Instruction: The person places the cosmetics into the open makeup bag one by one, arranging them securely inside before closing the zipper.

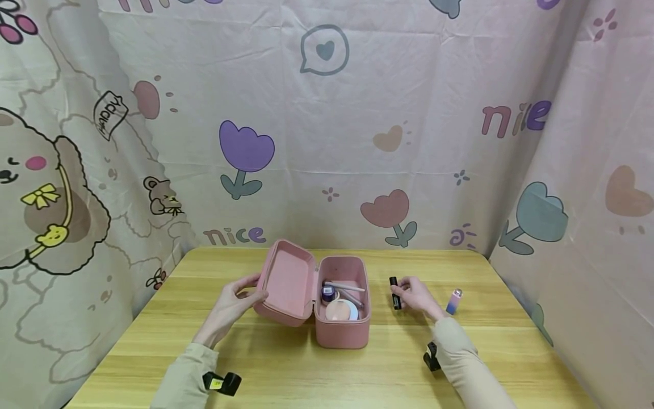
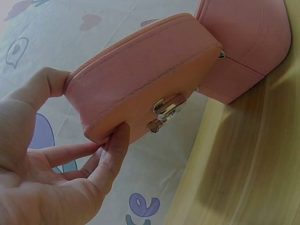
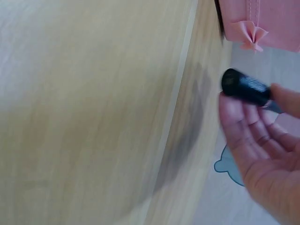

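Note:
A pink zippered cosmetic case (image 1: pixel 342 336) stands on the table with its lid (image 1: pixel 289 278) swung out to the left. My left hand (image 1: pixel 231 307) pinches the lid's outer corner, thumb on the rim and fingers beneath. In the left wrist view the lid's outer face bears a metal clasp (image 2: pixel 168 110). Right of the case, my right hand (image 1: pixel 418 296) holds a black cosmetic tube (image 1: pixel 395 294) between thumb and fingers. That tube looks raised off the table in the right wrist view. Inside the case lie a round compact (image 1: pixel 338 311), a small dark jar (image 1: pixel 328 293) and slim pale sticks (image 1: pixel 347 286).
A small pink-and-blue tube (image 1: pixel 453 302) stands on the table to the right of my right hand. The wooden table (image 1: pixel 286 375) ends at a printed curtain (image 1: pixel 327 142) behind and on both sides. A pink bow (image 3: pixel 251 35) decorates the case's side.

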Action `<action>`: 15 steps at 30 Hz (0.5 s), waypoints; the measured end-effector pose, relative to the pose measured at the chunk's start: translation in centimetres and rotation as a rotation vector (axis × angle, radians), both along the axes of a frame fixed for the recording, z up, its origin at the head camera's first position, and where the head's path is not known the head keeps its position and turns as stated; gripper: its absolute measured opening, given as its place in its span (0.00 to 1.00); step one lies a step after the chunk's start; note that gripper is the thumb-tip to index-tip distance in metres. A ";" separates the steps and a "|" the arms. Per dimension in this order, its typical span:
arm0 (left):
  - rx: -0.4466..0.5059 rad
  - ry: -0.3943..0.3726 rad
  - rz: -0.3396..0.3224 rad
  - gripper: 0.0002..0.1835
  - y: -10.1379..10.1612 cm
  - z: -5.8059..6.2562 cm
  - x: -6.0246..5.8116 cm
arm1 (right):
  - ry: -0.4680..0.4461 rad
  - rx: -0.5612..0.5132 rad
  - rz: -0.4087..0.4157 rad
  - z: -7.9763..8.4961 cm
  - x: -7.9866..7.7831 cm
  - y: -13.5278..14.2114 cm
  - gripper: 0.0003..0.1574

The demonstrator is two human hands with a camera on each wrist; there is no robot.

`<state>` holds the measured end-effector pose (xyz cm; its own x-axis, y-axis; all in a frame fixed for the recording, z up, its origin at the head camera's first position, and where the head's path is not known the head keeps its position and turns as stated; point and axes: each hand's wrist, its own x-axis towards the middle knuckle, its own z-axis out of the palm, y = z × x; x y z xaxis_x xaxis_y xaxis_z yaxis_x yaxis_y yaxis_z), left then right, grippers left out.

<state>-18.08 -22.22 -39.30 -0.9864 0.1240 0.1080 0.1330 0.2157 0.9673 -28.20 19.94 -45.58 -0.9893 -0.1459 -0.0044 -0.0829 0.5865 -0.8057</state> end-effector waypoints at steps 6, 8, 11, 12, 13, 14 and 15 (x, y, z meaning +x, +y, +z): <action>-0.006 -0.009 0.002 0.31 0.0 0.1 0.1 | 0.068 -0.175 0.008 0.7 0.1 0.0 0.20; -0.005 -0.011 0.003 0.31 0.0 0.2 0.1 | 0.079 -0.255 0.028 1.0 0.0 -0.1 0.22; -0.005 -0.013 0.002 0.31 0.0 0.2 0.1 | 0.069 -0.375 0.061 1.4 0.0 -0.2 0.26; -0.005 -0.015 0.002 0.31 0.0 0.2 0.1 | 0.066 -0.404 0.072 1.6 0.0 -0.2 0.27; -0.003 -0.017 0.001 0.31 0.0 0.2 0.1 | 0.063 -0.428 0.075 1.8 0.0 -0.2 0.28; -0.003 -0.019 0.002 0.31 0.0 0.1 0.1 | 0.063 -0.445 0.082 2.0 0.0 -0.2 0.28; -0.004 -0.020 0.001 0.31 0.0 0.1 0.1 | 0.065 -0.463 0.082 2.2 -0.1 -0.2 0.29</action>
<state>-18.03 -22.23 -39.16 -0.9885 0.1236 0.0876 0.1133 0.2194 0.9690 -28.25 19.76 -43.41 -0.9705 -0.1954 0.1413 -0.1730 0.1559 -0.9725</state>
